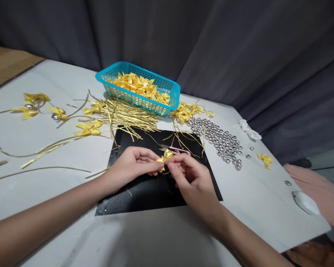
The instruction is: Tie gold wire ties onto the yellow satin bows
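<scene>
My left hand pinches a small yellow ribbon bow from the left, above the black mat. From the other side, my right hand closes thumb and forefinger on the same bow. A bit of silvery metal shows at the bow's middle, and a thin gold loop hangs just under it. Fingers cover much of the bow. Just behind the hands lies a pair of pink-handled scissors, partly hidden. Cut gold cord pieces are scattered on the mat.
A turquoise basket holds many yellow ribbon bows. In front of it lies a pile of gold cords. Silver bells or beads spread to the right. Finished-looking bows with cords lie left. A white computer mouse sits near the right edge.
</scene>
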A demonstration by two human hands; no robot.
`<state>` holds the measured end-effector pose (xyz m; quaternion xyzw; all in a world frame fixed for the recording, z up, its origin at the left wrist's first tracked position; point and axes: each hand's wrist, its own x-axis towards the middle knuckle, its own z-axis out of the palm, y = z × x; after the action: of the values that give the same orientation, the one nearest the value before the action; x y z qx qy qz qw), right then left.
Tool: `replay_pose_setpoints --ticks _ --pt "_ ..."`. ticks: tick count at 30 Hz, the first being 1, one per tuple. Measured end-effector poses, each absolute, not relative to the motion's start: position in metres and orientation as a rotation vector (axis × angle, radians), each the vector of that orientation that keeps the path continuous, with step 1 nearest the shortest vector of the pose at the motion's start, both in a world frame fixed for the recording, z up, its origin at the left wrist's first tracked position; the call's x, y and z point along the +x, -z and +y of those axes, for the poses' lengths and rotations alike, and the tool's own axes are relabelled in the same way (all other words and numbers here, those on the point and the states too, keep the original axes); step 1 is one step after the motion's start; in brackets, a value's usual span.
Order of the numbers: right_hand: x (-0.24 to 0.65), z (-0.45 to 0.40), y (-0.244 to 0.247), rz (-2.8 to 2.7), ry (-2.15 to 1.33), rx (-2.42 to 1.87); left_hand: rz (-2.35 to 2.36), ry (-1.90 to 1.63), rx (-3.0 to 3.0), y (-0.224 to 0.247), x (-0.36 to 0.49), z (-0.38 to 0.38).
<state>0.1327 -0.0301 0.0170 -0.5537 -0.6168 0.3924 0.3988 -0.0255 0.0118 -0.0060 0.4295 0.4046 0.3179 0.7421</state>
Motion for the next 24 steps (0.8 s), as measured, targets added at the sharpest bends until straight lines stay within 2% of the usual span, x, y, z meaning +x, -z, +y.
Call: replay_pose_setpoints --ticks 7,16,24 --pt "0.1396 -0.0291 -0.0251 -1.763 -0.812 -1.367 0.882 -0.697 0.947 0.0040 -0.0268 0.0118" --pt "0.1381 -0.0254 -0.0235 -1.577 -1.044 -1.386 0.868 -0.638 0.953 0.0019 -0.0276 0.0141" --pt "0.1372 -0.0264 -0.0196 -1.674 -0.973 -1.394 0.931 -0.642 1.008 -0.0005 -0.0264 0.0129"
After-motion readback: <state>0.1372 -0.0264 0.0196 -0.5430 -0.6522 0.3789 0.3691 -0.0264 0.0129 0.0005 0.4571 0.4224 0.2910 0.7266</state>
